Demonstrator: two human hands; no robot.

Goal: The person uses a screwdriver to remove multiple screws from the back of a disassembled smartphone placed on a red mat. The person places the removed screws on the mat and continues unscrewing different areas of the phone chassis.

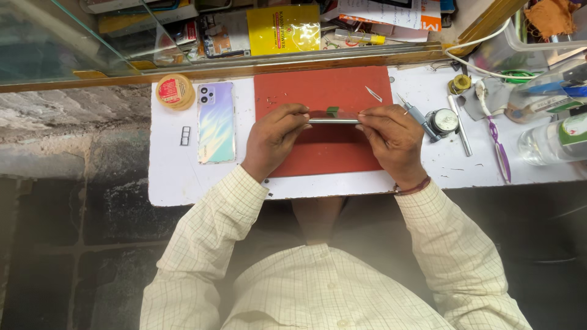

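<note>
Nearest to you, your cream checked sleeves (214, 214) run up from the bottom edge to the white worktop (177, 177). Your left hand (274, 139) and right hand (391, 137) meet over the red mat (324, 91), and between them you hold a thin phone part (333, 120), seen edge-on so that it looks like a silvery strip. The fingertips of each hand pinch one end of it, left hand on the left end, right hand on the right end, and it sits level just above the middle of the mat. Something small and green (332, 111) shows right behind its top edge; what that is cannot be told. A reddish band (413, 186) circles your right wrist.

Left of the mat, a phone back cover (216, 122) with a pastel sheen lies flat, and a small black frame piece (184, 135) lies just beside it. Beyond the cover stands a round yellow tin (175, 91). Right of your right hand lie a screwdriver (416, 115), a round dial gauge (444, 121), metal tweezers (460, 125) and a purple-handled tool (498, 146). A small blade (373, 93) rests at the mat's far right corner. At the right edge lie clear plastic bottles (550, 140). Farthest away, under the glass counter, sits a yellow box (284, 29) among papers.
</note>
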